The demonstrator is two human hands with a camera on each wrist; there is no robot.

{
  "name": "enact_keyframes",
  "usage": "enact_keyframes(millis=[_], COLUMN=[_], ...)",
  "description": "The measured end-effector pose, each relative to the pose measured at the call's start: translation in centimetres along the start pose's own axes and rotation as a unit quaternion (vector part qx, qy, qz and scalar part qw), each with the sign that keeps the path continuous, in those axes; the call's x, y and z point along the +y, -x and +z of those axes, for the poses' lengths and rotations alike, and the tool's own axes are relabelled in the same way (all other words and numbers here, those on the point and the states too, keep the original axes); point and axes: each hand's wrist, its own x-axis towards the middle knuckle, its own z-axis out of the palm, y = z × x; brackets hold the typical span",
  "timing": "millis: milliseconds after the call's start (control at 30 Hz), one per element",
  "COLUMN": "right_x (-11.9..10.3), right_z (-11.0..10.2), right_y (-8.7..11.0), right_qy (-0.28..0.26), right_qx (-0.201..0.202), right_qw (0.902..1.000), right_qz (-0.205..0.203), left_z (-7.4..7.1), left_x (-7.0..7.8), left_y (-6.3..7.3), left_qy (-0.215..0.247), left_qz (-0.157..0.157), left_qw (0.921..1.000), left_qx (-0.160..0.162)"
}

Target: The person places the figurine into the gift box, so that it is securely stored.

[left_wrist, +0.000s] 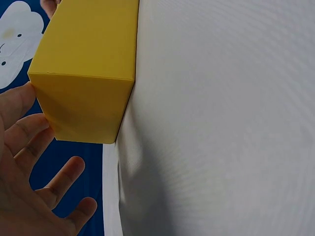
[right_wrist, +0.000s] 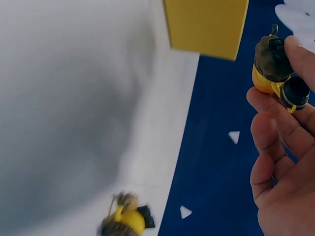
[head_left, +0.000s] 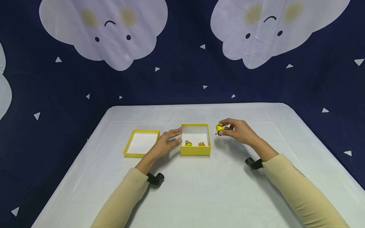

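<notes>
A yellow box (head_left: pixel 195 151) with a white inside stands open-topped on the table. Inside it are a green-and-yellow toy figure (head_left: pixel 188 143) and a small orange toy (head_left: pixel 201 144). My left hand (head_left: pixel 167 141) has its fingers spread and touches the box's left side; in the left wrist view the fingertips meet the yellow wall (left_wrist: pixel 83 105). Right of the box, above the table, my right hand (head_left: pixel 239 130) pinches a yellow minion figurine (head_left: pixel 219 128) with brown and black parts (right_wrist: pixel 273 59) between thumb and fingers.
A shallow yellow-rimmed box lid (head_left: pixel 141 155) lies left of the box, its white inside facing up. Another yellow-and-brown toy (right_wrist: pixel 129 219) shows at the bottom of the right wrist view. A dark blue cloud-print curtain (head_left: pixel 182 79) hangs behind the white-covered table (head_left: pixel 205 190).
</notes>
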Motion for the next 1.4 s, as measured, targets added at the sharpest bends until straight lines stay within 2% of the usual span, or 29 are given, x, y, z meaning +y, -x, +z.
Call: enact_keyframes(millis=[567, 1033, 1400], right_x=[-4.5, -6.3, -7.1], right_z=[1.9, 4.8, 6.9], right_y=[-1.4, -3.5, -4.8], right_qy=[-0.037, 0.013, 0.022], right_qx=[-0.008, 0.005, 0.01], right_qw=[0.9992, 0.9999, 0.9997], right_qz=[-0.016, -0.01, -0.003], left_z=[0.1, 0.1, 0.1], left_x=[-0.1, -0.1, -0.2], left_y=[-0.1, -0.1, -0.1], left_qy=[0.005, 0.007, 0.005], left_qz=[0.0, -0.005, -0.003], left_qw=[1.0, 1.0, 1.0], left_qx=[-0.001, -0.002, -0.005])
